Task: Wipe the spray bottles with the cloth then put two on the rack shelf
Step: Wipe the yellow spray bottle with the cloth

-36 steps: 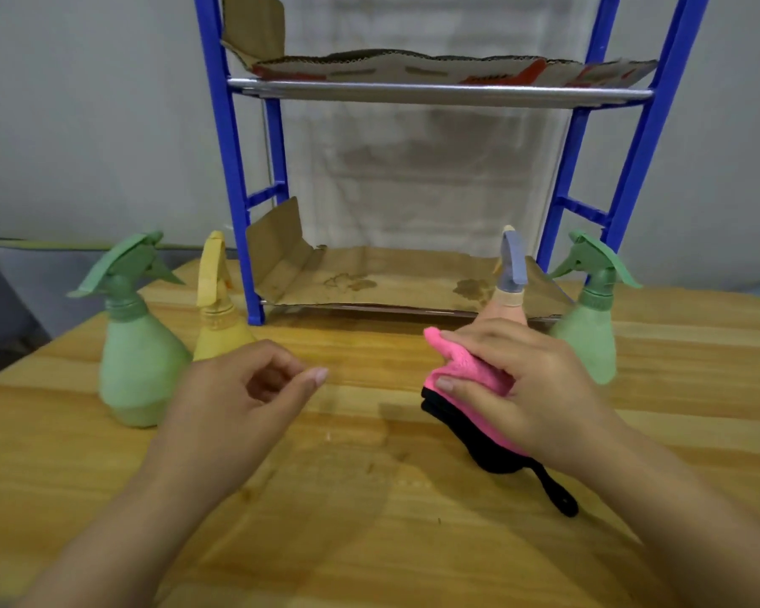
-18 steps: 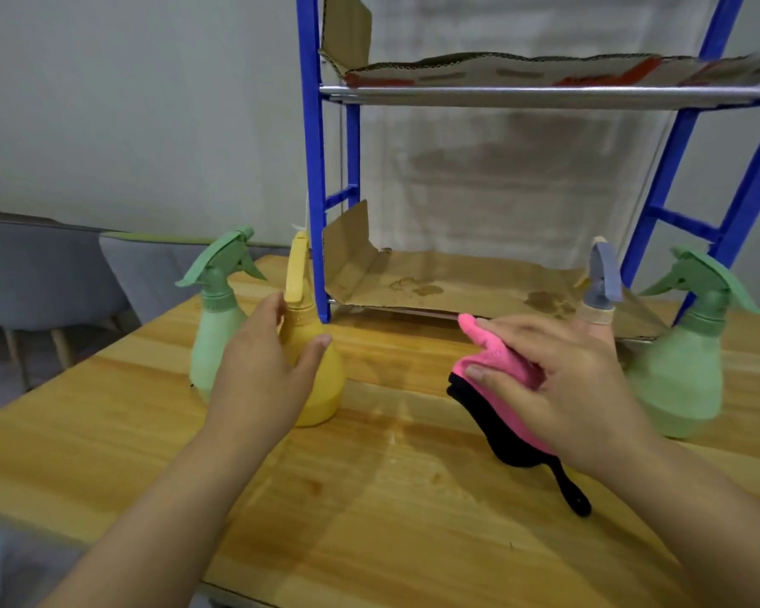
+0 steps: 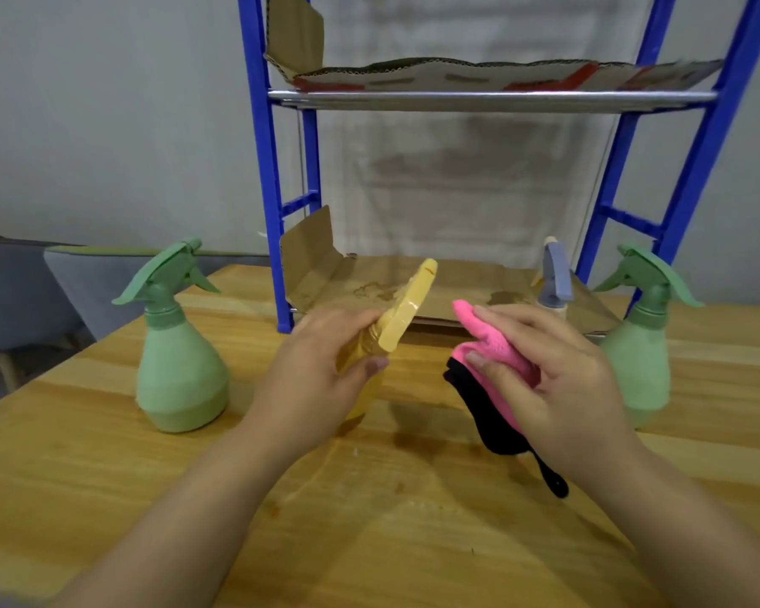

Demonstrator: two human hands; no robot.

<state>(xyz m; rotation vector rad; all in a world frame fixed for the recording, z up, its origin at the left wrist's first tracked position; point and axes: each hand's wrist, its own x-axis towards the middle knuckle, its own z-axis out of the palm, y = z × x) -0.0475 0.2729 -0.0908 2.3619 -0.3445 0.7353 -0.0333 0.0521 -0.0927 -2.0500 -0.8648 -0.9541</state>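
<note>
Head | left hand [image 3: 321, 379] grips tilted yellow spray bottle [image 3: 396, 331]; right hand [image 3: 553, 379] holds pink cloth [image 3: 492, 344]

We see even, soft indoor light with faint shadows under both forearms on the table [image 3: 106, 498]. Wide-angle bending bows the rack [image 3: 694, 177] posts outward, and the whole frame is slightly soft.

grey wall [image 3: 106, 125], grey chair [image 3: 18, 291]
</note>
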